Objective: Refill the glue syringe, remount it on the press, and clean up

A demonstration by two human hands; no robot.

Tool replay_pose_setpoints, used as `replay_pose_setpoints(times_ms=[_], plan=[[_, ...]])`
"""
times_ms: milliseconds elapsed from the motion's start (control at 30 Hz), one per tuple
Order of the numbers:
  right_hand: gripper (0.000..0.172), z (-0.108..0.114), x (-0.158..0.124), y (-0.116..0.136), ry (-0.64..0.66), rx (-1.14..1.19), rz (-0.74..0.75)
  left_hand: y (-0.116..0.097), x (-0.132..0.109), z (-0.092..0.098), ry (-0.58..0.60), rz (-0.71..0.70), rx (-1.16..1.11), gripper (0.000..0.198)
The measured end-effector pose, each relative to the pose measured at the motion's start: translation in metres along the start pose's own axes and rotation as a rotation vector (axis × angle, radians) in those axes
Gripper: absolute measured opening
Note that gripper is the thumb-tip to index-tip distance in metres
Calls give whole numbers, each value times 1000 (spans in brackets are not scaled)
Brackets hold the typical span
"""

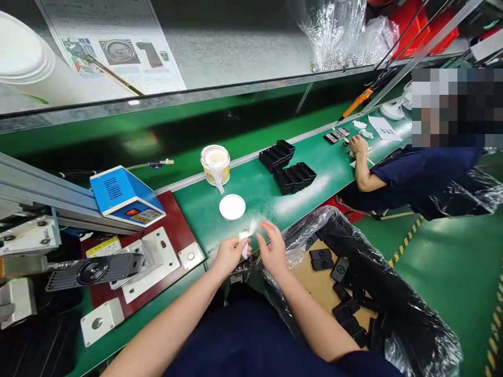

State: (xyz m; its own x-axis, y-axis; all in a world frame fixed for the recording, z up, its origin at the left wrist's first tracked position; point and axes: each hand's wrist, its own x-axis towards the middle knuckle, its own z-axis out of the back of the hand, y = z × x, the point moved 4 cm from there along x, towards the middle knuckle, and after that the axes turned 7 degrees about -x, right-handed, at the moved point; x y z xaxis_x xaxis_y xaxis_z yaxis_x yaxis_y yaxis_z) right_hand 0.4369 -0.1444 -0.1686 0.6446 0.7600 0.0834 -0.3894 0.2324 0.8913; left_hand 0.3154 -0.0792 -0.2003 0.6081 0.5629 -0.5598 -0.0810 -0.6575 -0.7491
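Green workbench point(204, 212) fronts the person, with clock directions taken from the hands. Nearest, the left hand point(229, 255) pinches a crumpled white wipe point(245, 240); the right hand point(274, 247) has thumb and fingers parted beside its free end, contact unclear, probably to spread or steady it. At four o'clock, a plastic-lined bin holds black parts point(340, 269), seemingly placed for easy reach. At eleven, a white lid point(232, 207) lies flat, off the tub point(215, 166) behind it, whose white sheet hangs over the front, likely handy to grab. Farther, at one, black trays point(295, 178) sit; at two, a co-worker's hand point(358, 145) works near an orange screwdriver point(357, 103).
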Motion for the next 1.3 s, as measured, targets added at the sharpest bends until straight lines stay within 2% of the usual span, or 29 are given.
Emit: replay_pose_setpoints(times_ms=[33, 100, 167, 200, 267, 367, 500, 633, 733, 800, 933, 1067, 1133, 1200, 1300], plan=[[38, -3, -4, -7, 37, 104, -155, 1, -1, 1, -12, -32, 39, 39], [50, -15, -14, -17, 201, 357, -456, 2, -7, -1, 34, -102, 175, 39], [53, -27, -22, -19, 365, 563, -623, 4, -16, -7, 120, -177, 336, 47], [50, -29, -24, -18, 374, 622, -639, 6, -21, -9, 150, -208, 395, 51], [43, -28, -23, -19, 267, 662, -590, 10, -29, -9, 152, -252, 449, 51], [37, -23, -21, -22, 123, 625, -522, 17, -32, 2, 104, -254, 464, 39], [37, -20, -27, -26, 179, 472, -459, 20, -24, 18, -5, -269, 313, 34], [43, -20, -32, -18, 322, 271, -258, 16, -18, 18, -129, -269, 80, 33], [42, -16, -31, -12, 264, 105, -124, 12, -20, 11, -170, -291, 28, 33], [38, -17, -31, -9, 249, 89, -81, 12, -22, 8, -179, -300, -8, 31], [39, -24, -34, -13, 274, 215, -155, 19, -24, 8, -220, -315, -63, 28], [41, -25, -32, -29, 94, 458, -364, 20, -23, 20, -306, -373, -150, 33], [44, -29, -30, -37, 95, 572, -455, 16, -23, 26, -324, -392, -180, 35], [47, -28, -27, -44, 105, 534, -476, 9, -24, 30, -326, -409, -195, 35], [47, -19, -23, -51, -22, 349, -429, -10, -31, 34, -357, -492, -91, 28]])
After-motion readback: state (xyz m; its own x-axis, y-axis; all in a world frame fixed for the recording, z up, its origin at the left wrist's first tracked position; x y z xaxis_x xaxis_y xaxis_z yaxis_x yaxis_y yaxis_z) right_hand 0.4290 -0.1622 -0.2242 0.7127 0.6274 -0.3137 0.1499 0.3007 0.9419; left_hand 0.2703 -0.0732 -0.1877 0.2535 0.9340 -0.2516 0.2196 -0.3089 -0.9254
